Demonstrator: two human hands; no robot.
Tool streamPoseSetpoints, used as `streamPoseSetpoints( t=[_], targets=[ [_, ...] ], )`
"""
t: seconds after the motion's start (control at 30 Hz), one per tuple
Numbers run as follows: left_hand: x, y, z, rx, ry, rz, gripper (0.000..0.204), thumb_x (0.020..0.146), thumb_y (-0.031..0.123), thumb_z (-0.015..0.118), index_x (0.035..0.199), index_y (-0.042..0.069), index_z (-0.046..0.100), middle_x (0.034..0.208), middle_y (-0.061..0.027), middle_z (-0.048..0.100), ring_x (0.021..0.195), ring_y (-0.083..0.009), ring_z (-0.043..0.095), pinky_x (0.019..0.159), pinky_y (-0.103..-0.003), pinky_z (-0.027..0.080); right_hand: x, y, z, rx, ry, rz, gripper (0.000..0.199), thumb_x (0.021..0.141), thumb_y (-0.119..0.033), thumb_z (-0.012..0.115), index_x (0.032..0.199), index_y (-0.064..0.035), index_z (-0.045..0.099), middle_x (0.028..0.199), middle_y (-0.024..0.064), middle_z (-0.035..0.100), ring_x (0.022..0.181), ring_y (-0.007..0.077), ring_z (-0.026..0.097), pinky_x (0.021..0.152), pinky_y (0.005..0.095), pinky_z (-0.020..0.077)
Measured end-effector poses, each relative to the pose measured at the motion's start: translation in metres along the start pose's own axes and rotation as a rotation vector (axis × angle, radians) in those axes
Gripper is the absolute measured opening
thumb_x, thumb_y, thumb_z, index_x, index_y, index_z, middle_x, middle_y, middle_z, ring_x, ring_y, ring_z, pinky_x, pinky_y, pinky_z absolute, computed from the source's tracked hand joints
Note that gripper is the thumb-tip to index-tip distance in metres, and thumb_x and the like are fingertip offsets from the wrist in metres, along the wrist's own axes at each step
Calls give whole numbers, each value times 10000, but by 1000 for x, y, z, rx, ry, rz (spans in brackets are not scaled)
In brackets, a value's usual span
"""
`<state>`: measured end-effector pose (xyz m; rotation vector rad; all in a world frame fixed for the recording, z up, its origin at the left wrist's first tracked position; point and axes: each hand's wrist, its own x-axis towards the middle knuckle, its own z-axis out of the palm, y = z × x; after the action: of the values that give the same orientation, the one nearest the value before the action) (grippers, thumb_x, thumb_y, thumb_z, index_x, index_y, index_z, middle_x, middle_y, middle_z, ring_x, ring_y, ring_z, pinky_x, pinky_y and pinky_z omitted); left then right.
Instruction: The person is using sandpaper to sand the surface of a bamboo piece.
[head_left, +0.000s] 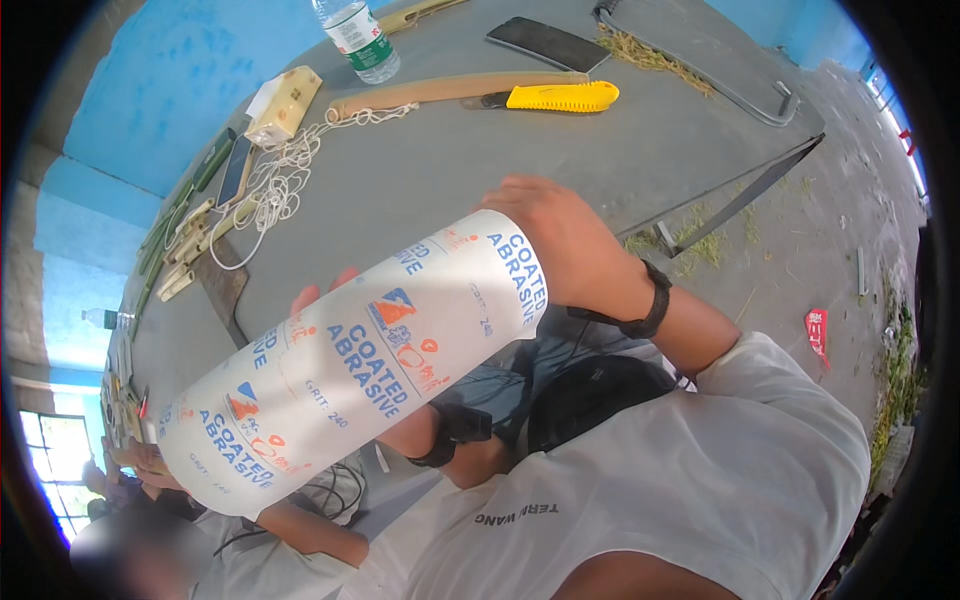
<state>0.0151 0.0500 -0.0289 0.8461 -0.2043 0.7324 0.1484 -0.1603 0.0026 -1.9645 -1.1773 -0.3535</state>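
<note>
I hold a large white sheet of abrasive paper (350, 365), curled with its printed back toward me, over the near edge of a grey table (480, 170). My right hand (560, 240) grips the sheet's upper right end. My left hand (320, 300) is behind the sheet; only its fingertips show above the edge. Both wrists carry black bands.
On the table lie a yellow utility knife (560, 96), a long tan strip (450, 88), a dark flat slab (548, 44), a plastic water bottle (358, 38), white string (275, 180), a pale block (283, 103) and bamboo sticks (175, 240). Another person (200, 540) is at lower left.
</note>
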Motion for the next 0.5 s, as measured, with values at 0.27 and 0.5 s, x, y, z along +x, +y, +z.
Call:
streamPoseSetpoints(
  t=[0.27,0.5],
  targets=[
    [2,3,-5,37,-132,22,774,1092,584,445,1562,-20,329,1527,-388,462,1408,-428,541,1137,-509,513,0,-2,-1,-8,8,-6,258,787,-217,813,973,-59,726,902,114,690,913,333,664,861,415,530],
    [1,0,-8,423,-170,143,751,1101,579,440,1538,-27,358,1508,-300,523,1380,-331,574,1116,-388,510,0,-3,0,-17,15,-11,251,787,-210,808,969,-55,727,903,107,690,913,326,664,855,414,534]
  ],
)
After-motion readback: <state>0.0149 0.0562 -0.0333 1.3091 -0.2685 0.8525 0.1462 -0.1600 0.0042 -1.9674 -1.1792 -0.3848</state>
